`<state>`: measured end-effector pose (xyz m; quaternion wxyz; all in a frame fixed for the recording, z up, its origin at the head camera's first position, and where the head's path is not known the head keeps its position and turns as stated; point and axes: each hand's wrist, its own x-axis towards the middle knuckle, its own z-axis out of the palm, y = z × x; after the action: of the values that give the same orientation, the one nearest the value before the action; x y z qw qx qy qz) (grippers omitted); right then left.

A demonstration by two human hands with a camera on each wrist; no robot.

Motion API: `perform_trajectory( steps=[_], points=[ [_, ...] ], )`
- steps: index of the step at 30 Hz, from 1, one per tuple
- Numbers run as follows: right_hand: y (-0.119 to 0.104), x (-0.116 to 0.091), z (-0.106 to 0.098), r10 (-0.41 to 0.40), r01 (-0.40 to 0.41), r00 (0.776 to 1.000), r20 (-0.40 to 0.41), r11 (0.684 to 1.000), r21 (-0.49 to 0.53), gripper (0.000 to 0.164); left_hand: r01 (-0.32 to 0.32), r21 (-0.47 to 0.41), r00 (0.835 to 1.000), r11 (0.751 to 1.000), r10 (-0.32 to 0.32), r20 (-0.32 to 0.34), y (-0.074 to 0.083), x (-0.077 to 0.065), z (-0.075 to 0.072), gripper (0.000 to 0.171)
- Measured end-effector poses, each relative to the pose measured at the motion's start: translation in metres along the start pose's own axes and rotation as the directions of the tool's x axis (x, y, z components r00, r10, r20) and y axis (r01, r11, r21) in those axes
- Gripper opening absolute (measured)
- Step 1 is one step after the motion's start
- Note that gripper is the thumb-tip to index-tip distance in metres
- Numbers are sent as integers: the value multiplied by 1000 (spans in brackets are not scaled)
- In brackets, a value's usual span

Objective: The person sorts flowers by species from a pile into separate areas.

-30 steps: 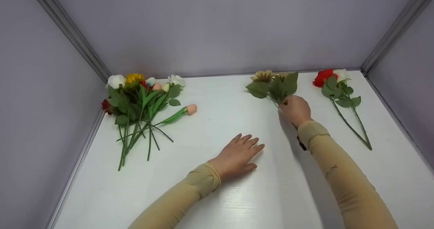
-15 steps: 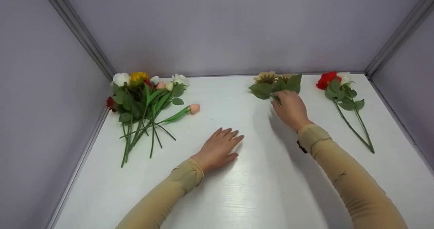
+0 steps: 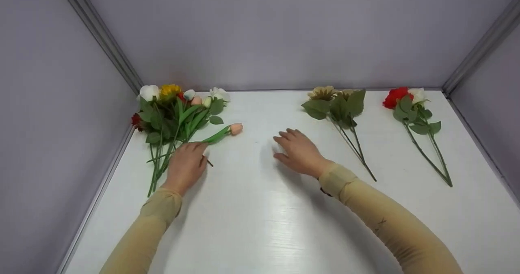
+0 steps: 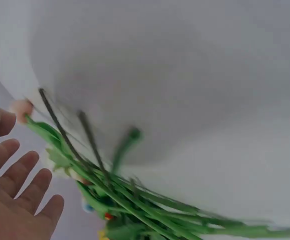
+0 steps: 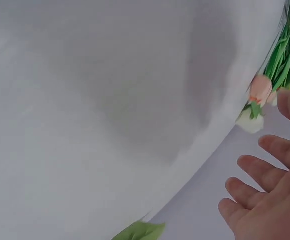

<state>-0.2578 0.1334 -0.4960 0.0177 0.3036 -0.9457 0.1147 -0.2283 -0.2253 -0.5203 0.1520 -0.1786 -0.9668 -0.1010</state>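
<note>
My left hand (image 3: pixel 187 167) is over the stems of a mixed flower pile (image 3: pixel 164 117) at the left of the table. In the left wrist view its fingers (image 4: pixel 27 172) are spread beside the green stems (image 4: pixel 135 202), gripping nothing. A peach tulip (image 3: pixel 235 129) lies across the pile, its head pointing right; the hand hides part of its stem. My right hand (image 3: pixel 300 152) is in the middle of the table with loose, spread fingers and holds nothing. To its right lie two beige flowers (image 3: pixel 322 93) with broad leaves and crossing stems.
A red rose (image 3: pixel 396 98) and a white rose (image 3: pixel 417 95) lie at the far right, stems meeting near the front. The white table (image 3: pixel 260 233) is enclosed by grey panels (image 3: pixel 276 34) at the back and sides.
My right hand has let go of the beige flowers and moved left. My left hand has moved left from the table's middle to above the pile's stems. The view has shifted slightly.
</note>
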Motion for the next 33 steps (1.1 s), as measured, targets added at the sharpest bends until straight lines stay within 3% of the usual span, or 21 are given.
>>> perform_trajectory(
  steps=[3,7,13,22,28,33],
  points=[
    [-25,9,7,-34,33,998,55,999,7,58,71,11,997,997,-70,-30,-27,-8,-7,36],
    [-58,23,14,-72,69,992,103,997,27,59,144,18,988,989,-143,-56,-51,-16,-13,33],
    [-105,38,22,-155,152,981,117,988,39,58,161,48,984,986,-157,-84,-71,-25,-22,27],
    [-146,47,28,-234,236,966,108,972,-5,55,151,85,987,985,-146,-59,-77,-30,-27,19],
    [-150,49,33,-248,250,963,105,968,-10,52,178,91,984,980,-177,-13,-76,-27,-27,16],
    [-147,47,33,-236,238,965,112,971,-2,51,200,80,980,976,-198,-32,-78,-27,-24,15]
  ],
)
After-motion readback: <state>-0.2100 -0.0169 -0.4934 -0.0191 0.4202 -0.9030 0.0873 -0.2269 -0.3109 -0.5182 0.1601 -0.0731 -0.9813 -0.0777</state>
